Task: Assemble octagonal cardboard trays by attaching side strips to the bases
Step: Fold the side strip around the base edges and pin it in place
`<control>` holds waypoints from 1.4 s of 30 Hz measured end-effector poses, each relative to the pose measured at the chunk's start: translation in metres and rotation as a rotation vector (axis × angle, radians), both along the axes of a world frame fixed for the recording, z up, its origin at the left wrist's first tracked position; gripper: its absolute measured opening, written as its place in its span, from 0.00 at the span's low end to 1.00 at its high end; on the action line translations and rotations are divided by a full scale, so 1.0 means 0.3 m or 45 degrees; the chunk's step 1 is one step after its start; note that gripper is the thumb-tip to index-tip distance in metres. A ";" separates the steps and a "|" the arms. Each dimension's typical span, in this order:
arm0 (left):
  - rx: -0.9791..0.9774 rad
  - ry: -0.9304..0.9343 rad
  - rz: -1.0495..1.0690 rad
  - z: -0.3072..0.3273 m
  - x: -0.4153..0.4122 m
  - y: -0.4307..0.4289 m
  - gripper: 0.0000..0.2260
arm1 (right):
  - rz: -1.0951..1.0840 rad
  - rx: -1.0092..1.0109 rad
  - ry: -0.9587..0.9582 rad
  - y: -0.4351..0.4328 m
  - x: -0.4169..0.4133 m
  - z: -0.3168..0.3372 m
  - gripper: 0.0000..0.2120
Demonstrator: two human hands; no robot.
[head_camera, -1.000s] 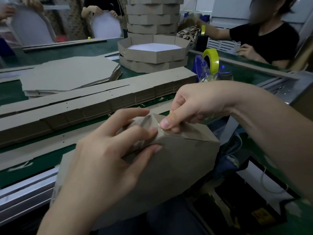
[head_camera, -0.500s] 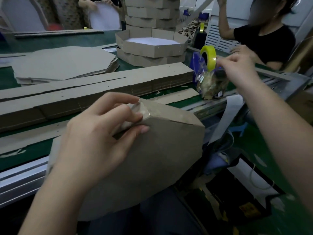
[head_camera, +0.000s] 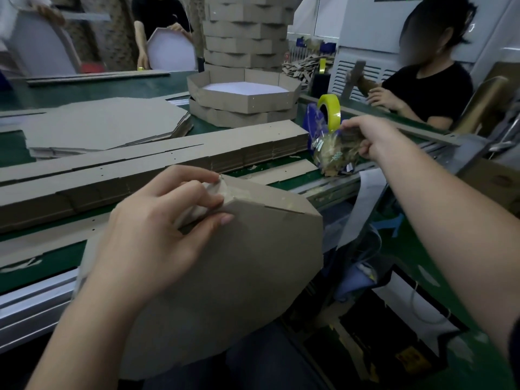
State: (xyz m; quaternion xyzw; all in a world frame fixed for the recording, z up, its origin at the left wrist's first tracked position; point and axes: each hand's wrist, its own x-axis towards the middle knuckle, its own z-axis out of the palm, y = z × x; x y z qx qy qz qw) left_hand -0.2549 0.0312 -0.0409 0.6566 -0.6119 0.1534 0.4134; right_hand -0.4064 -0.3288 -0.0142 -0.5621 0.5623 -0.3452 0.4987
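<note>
A finished octagonal tray (head_camera: 247, 102) sits on top of a low pile of the same on the green belt (head_camera: 56, 257). Its brown walls stand upright around a white floor, and nothing lies inside it. Behind it rises a tall tower of stacked trays (head_camera: 247, 32). Near the belt's edge a clear plastic bag (head_camera: 332, 154) with blue print holds a heap of small brown cardboard scraps; the print is too blurred to read. A roll of yellow-green tape (head_camera: 330, 108) stands upright just behind the bag. The right hand (head_camera: 368, 136) reaches to the bag's top with its fingers curled there, but I cannot tell whether they hold the bag, a scrap or tape. The tray being assembled (head_camera: 225, 277) is tilted up on the person's lap with its brown underside to the camera. The left hand (head_camera: 157, 235) grips its top corner, thumb and fingers curled over a taped fold. Long stacks of side strips (head_camera: 168, 160) lie across the belt, with a pile of flat octagonal bases (head_camera: 104, 125) beyond them. A person in a black top (head_camera: 425, 88) sits at the right. A yellow label (head_camera: 408, 358) on the floor is illegible.
</note>
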 end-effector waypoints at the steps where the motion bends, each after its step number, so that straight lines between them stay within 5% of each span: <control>1: 0.005 0.004 -0.001 0.002 -0.001 0.002 0.10 | 0.004 0.038 -0.001 0.003 0.002 0.007 0.03; 7: 0.037 0.011 0.008 0.015 -0.012 0.004 0.10 | 0.009 0.086 0.050 0.002 0.024 0.030 0.12; 15: 0.039 0.019 0.005 0.016 -0.011 0.008 0.09 | -0.057 0.006 0.212 -0.058 0.042 0.027 0.09; 21: 0.035 0.016 0.008 0.011 -0.006 0.004 0.08 | 0.169 0.043 0.394 -0.072 0.063 0.029 0.16; 23: 0.036 0.014 0.006 0.011 -0.004 0.003 0.08 | 0.163 0.077 0.341 -0.064 0.057 0.046 0.08; 33: 0.040 0.013 0.014 0.013 -0.005 0.002 0.08 | 0.011 0.241 -0.066 -0.045 0.032 0.074 0.08; 42: 0.031 0.013 0.013 0.003 0.006 -0.006 0.11 | -0.113 -0.116 -0.612 0.013 0.001 -0.061 0.05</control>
